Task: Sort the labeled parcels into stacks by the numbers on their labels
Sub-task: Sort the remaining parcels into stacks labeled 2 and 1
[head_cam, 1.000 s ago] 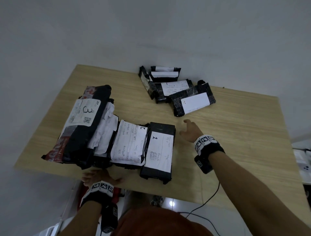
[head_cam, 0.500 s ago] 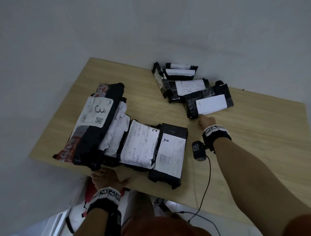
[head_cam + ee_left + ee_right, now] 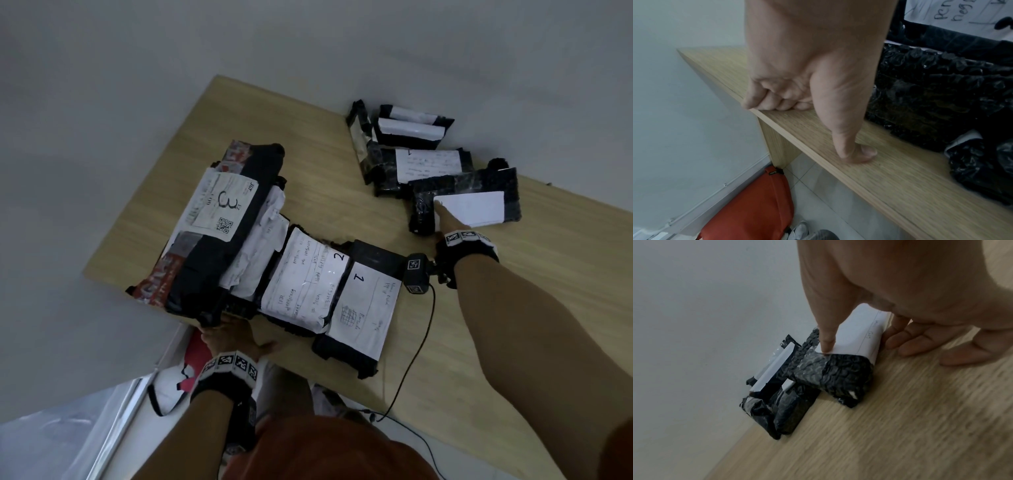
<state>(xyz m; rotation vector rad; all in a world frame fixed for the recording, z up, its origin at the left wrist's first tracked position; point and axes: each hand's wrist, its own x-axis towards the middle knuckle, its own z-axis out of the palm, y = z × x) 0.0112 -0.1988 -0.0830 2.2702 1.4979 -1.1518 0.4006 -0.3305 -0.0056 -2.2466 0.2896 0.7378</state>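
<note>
On the wooden table [image 3: 329, 212], the left pile has a black-and-red parcel labeled 3 [image 3: 219, 219] on top. Beside it lie a parcel labeled 2 [image 3: 305, 284] and a black parcel labeled 1 [image 3: 363, 308]. At the far right lies a loose group of several black parcels [image 3: 411, 150]. My right hand [image 3: 448, 222] pinches the nearest of these, a black parcel with a white label [image 3: 479, 205] [image 3: 838, 369]. Its thumb [image 3: 826, 339] is on top and its fingers [image 3: 906, 340] are against the near side. My left hand [image 3: 233, 337] [image 3: 795, 104] rests on the table's near edge, fingers curled and holding nothing.
A grey wall runs behind the table's far and left edges. An orange bag [image 3: 752, 203] lies on the floor under the near left corner. A black cable [image 3: 421, 342] trails from my right wrist across the table's front edge. Bare wood shows at the right [image 3: 548, 308].
My right hand has reached from beside parcel 1 out to the far group and taken hold of the nearest white-labeled parcel. The left hand has stayed at the table edge.
</note>
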